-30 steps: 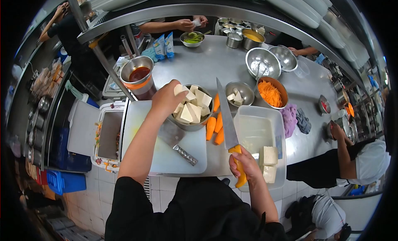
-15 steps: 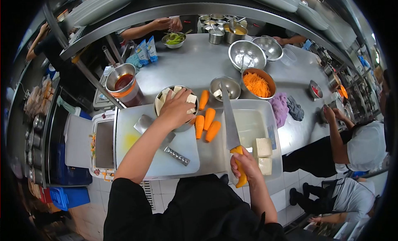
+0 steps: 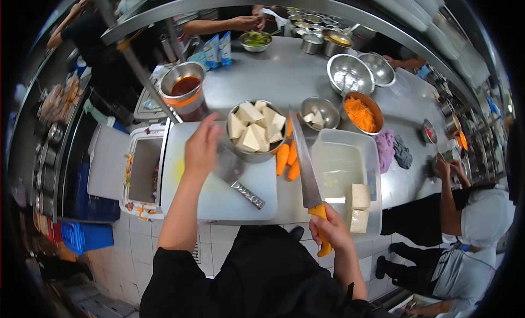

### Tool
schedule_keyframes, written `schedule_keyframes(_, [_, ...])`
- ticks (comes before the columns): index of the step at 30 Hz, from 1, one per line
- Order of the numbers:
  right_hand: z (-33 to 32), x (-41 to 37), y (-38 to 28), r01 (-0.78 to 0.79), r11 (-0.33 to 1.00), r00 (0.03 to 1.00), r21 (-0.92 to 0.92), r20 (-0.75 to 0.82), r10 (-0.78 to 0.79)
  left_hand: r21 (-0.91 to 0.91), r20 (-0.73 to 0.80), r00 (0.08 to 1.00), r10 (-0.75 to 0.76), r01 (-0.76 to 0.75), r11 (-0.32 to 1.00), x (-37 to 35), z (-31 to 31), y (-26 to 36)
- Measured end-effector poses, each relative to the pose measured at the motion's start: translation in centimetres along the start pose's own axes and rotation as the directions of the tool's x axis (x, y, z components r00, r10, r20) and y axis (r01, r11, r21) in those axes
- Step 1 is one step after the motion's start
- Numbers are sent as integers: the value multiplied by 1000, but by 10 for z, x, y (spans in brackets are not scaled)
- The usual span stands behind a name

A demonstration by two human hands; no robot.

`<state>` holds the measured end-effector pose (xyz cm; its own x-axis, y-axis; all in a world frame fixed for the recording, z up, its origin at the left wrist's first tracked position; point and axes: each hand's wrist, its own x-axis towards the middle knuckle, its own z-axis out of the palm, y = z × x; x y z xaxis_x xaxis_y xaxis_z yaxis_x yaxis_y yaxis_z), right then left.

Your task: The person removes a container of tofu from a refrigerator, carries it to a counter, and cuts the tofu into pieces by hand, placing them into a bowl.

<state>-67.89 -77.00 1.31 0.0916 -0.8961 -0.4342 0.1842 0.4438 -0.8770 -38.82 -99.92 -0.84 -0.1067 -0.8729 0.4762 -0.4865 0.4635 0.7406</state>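
Note:
My left hand (image 3: 202,145) is raised over the white cutting board (image 3: 219,200), just left of a metal pot (image 3: 257,156) heaped with white tofu pieces (image 3: 252,123). Its fingers are apart and hold nothing. My right hand (image 3: 332,228) grips the yellow handle of a large knife (image 3: 306,173), blade pointing away from me. Under the knife lie carrots (image 3: 282,158) and the left edge of a clear plastic tub (image 3: 342,148); two tofu blocks (image 3: 359,208) rest in that tub. A metal scraper with a patterned handle (image 3: 249,195) is on the board.
Beyond the tub stand a small bowl with tofu bits (image 3: 320,111), a bowl of shredded carrot (image 3: 361,114) and empty metal bowls (image 3: 350,74). Red liquid fills a container (image 3: 185,86) at left. Co-workers' hands (image 3: 445,167) show at right and across the table.
My left hand has let go of the tofu in the pot and moved left, uncovering the pieces. The whole view has shifted; my right hand still holds the knife.

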Motion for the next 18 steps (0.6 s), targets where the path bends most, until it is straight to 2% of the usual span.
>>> schedule_keyframes(2, [13, 2, 1, -18, 997, 998, -74, 55, 23, -183, -45, 961, -274, 261, 948, -22, -43, -20])
schedule_keyframes(3, [20, 4, 2, -22, 990, 995, -136, 89, 34, -70, -177, 926, -332, 325, 943, -33, -62, -23])
schedule_keyframes(4, [19, 7, 8, -75, 967, 988, -245, 112, 105, -132, -265, 884, -386, 364, 922, -48, -80, -38])
schedule_keyframes(5, [25, 9, 8, -72, 963, 984, -259, 137, 111, -165, -295, 827, -478, 449, 878, -66, -102, -47])
schedule_keyframes(6, [32, 11, 6, -32, 923, 981, -383, 166, 103, -154, -407, 786, -466, 443, 883, -85, -117, -56])
schedule_keyframes(7, [38, 12, 3, 13, 865, 975, -501, 197, 99, -154, -435, 767, -472, 453, 878, -107, -134, -65])
schedule_keyframes(8, [45, 14, -8, 10, 799, 953, -601, 247, 174, -145, -469, 724, -505, 501, 853, -134, -150, -72])
schedule_keyframes(9, [48, 20, -4, 23, 787, 943, -617, 276, 188, -138, -505, 677, -536, 549, 824, -164, -164, -78])
schedule_keyframes(10, [51, 30, 3, 229, 738, 925, -635, 377, 37, -140, -536, 652, -536, 558, 818, -195, -173, -85])
schedule_keyframes(11, [56, 37, 5, 427, 660, 869, -619, 482, -110, 56, -548, 642, -537, 668, 742, -229, -178, -96])
schedule_keyframes(12, [63, 41, 4, 355, 687, 883, -634, 469, -23, 249, -553, 634, -540, 745, 619, -263, -181, -105])
schedule_keyframes(13, [70, 47, 8, 371, 687, 870, -625, 492, -22, 316, -494, 615, -615, 786, 532, -300, -180, -118])
schedule_keyframes(14, [76, 56, 16, 509, 583, 832, -633, 535, -146, 385, -434, 582, -688, 810, 443, -335, -176, -130])
schedule_keyframes(15, [83, 62, 22, 625, 462, 775, -630, 575, -264, 440, -407, 508, -759, 837, 325, -359, -165, -130])
schedule_keyframes(16, [93, 66, 24, 631, 467, 768, -619, 582, -267, 496, -382, 424, -822, 844, 204, -384, -154, -129])
schedule_keyframes(17, [103, 70, 23, 616, 419, 783, -667, 574, -238, 500, -242, 394, -887, 834, 234, -418, -149, -142])
schedule_keyframes(18, [113, 76, 20, 598, 362, 800, -715, 562, -211, 592, -197, 312, -930, 794, 141, -458, -140, -161])
